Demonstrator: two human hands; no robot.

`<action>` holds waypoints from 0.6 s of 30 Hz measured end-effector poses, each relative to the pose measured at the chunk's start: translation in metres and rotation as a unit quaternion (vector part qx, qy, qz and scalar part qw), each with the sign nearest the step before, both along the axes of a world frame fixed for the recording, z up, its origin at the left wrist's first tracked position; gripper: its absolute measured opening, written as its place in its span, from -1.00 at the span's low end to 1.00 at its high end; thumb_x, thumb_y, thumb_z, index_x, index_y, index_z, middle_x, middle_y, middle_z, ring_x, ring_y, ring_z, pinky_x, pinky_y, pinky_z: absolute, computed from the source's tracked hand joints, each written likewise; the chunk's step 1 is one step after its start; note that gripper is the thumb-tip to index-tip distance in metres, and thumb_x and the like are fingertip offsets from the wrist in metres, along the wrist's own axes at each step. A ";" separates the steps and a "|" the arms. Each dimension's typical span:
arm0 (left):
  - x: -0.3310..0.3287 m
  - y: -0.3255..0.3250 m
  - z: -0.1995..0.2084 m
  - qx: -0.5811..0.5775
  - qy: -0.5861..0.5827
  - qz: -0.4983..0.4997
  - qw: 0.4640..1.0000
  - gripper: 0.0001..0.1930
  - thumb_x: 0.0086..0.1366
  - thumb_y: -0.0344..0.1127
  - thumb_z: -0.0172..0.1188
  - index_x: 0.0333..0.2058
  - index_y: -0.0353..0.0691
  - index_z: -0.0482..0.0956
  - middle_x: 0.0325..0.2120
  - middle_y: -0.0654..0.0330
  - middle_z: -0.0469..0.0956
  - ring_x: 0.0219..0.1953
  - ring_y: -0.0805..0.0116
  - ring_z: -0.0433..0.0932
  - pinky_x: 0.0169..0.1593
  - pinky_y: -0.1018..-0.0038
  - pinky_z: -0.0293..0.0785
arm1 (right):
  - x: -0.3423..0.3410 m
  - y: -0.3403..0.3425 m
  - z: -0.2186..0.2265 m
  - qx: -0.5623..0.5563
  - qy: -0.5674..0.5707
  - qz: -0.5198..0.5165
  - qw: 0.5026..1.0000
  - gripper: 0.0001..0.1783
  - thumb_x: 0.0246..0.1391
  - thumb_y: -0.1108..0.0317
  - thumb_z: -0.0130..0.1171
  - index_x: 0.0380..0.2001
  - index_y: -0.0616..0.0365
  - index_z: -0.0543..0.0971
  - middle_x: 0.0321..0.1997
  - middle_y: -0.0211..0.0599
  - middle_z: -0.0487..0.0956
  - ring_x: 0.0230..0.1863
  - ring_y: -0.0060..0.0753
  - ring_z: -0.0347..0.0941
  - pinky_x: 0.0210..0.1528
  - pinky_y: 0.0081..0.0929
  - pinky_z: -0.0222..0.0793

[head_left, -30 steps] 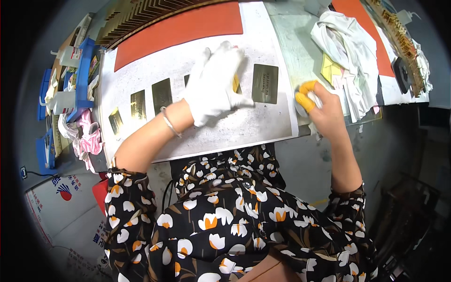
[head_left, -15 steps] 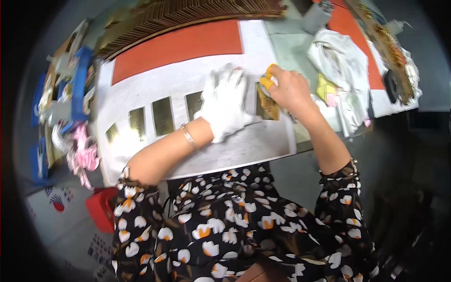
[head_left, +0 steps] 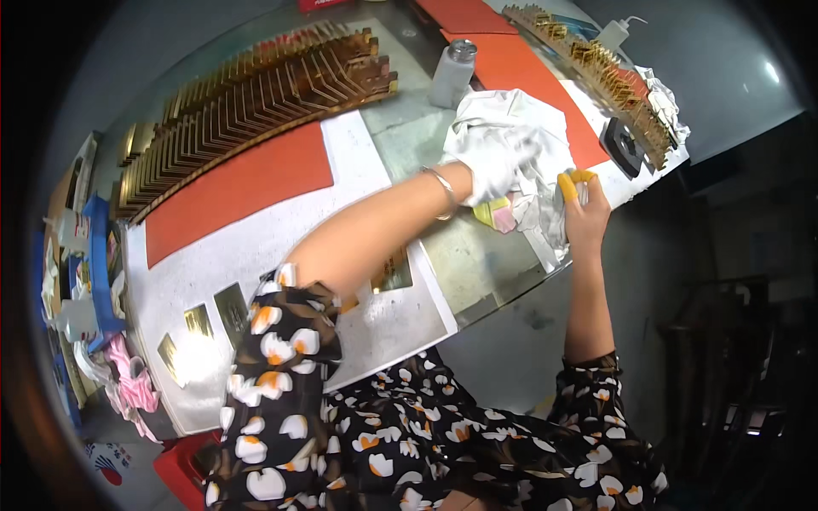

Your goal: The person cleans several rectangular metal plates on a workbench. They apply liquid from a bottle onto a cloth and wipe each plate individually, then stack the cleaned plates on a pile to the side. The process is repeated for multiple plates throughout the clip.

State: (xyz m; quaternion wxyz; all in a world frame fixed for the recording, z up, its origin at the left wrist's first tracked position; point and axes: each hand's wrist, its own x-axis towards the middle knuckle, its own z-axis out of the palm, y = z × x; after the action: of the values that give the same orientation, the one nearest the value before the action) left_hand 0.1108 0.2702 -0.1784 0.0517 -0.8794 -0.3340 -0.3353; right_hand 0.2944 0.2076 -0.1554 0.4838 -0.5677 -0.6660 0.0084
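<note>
My left hand, in a white glove with a bracelet at the wrist, reaches across to the right and lies over a crumpled white cloth. Its fingers are blurred and merge with the cloth. At the cloth's right side my right hand, bare with yellow finger covers on thumb and finger, pinches a fold of it. Flat gold metal plates lie in a row on the white sheet, among them a small bright plate and a darker one. My left arm hides part of the row.
Racks of upright gold plates stand behind an orange mat. A metal-topped bottle stands behind the cloth. Yellow and pink pieces lie beside it. To the right are a black tool and another rack; blue bins stand left.
Both hands have moved right, from the plates on the white sheet to the white cloth. My right hand now grips the cloth. The view has shifted right.
</note>
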 end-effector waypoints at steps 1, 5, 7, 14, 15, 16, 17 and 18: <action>0.010 0.006 -0.004 -0.011 0.113 -0.028 0.993 -0.65 0.05 -0.05 0.05 -0.23 -0.11 0.48 -0.09 0.12 0.39 -0.10 0.14 0.39 -0.01 0.28 0.32 | 0.006 -0.004 -0.002 -0.040 -0.009 -0.005 0.999 -0.76 -0.06 0.32 0.24 -0.36 0.21 0.47 -0.58 -0.18 0.52 -0.63 -0.34 0.35 -0.48 -0.43 0.27; -0.010 0.026 -0.028 -0.180 0.065 -0.152 0.970 -0.80 0.06 -0.20 0.10 -0.40 -0.18 0.50 -0.34 0.15 0.45 -0.24 0.16 0.43 -0.10 0.28 0.35 | 0.009 -0.006 -0.009 -0.122 -0.105 0.016 0.987 -0.77 -0.08 0.29 0.21 -0.38 0.16 0.46 -0.56 -0.06 0.52 -0.51 0.10 0.42 -0.49 -0.27 0.28; -0.007 0.026 -0.034 -0.129 0.010 -0.145 0.981 -0.83 0.07 -0.21 0.11 -0.42 -0.17 0.49 -0.37 0.16 0.46 -0.29 0.15 0.44 -0.17 0.30 0.37 | -0.001 0.009 -0.019 -0.113 -0.184 0.010 0.976 -0.78 -0.09 0.30 0.17 -0.38 0.16 0.43 -0.58 -0.02 0.51 -0.50 0.10 0.43 -0.49 -0.18 0.28; 0.014 0.013 -0.014 -0.232 0.125 0.005 0.965 -0.73 0.09 -0.17 0.11 -0.22 -0.09 0.50 -0.23 0.19 0.45 -0.12 0.20 0.42 -0.05 0.35 0.34 | 0.009 -0.016 -0.008 -0.273 -0.263 0.109 0.919 -0.78 -0.07 0.33 0.08 -0.44 0.31 0.43 -0.52 0.14 0.48 -0.43 0.19 0.40 -0.39 -0.12 0.28; 0.006 0.013 -0.007 -0.263 0.084 -0.039 0.960 -0.69 0.09 -0.14 0.13 -0.19 -0.10 0.49 -0.22 0.17 0.45 -0.12 0.20 0.42 -0.04 0.36 0.33 | 0.008 -0.033 0.006 -0.288 -0.304 0.111 0.901 -0.79 -0.06 0.34 0.08 -0.44 0.31 0.44 -0.51 0.14 0.48 -0.43 0.17 0.41 -0.39 -0.15 0.28; -0.006 0.013 0.003 -0.290 0.042 -0.079 0.953 -0.65 0.09 -0.12 0.14 -0.16 -0.10 0.48 -0.21 0.16 0.45 -0.11 0.21 0.42 -0.03 0.37 0.33 | 0.007 -0.047 0.019 -0.284 -0.274 0.126 0.910 -0.80 -0.05 0.36 0.09 -0.43 0.31 0.44 -0.50 0.12 0.49 -0.43 0.14 0.42 -0.40 -0.18 0.29; -0.020 0.004 0.015 -0.324 -0.002 -0.117 0.939 -0.62 0.09 -0.09 0.15 -0.12 -0.11 0.47 -0.20 0.14 0.45 -0.11 0.22 0.42 -0.01 0.38 0.32 | 0.006 -0.063 0.031 -0.289 -0.241 0.145 0.915 -0.82 -0.05 0.38 0.10 -0.42 0.31 0.45 -0.50 0.10 0.49 -0.42 0.12 0.42 -0.41 -0.21 0.30; -0.043 -0.006 0.028 -0.336 -0.022 -0.090 0.937 -0.54 0.09 -0.05 0.16 -0.05 -0.12 0.41 -0.13 0.09 0.43 -0.07 0.18 0.41 0.00 0.37 0.30 | 0.002 -0.078 0.054 -0.327 -0.177 0.168 0.913 -0.84 -0.04 0.40 0.11 -0.43 0.29 0.44 -0.51 0.07 0.50 -0.43 0.10 0.43 -0.43 -0.25 0.31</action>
State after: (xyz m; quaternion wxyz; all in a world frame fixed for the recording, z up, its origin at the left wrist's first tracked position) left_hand 0.0683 0.2646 -0.1505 -0.2842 -0.8644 -0.3478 -0.2262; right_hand 0.2960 0.1294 -0.1018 0.1365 -0.5661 -0.7863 0.2064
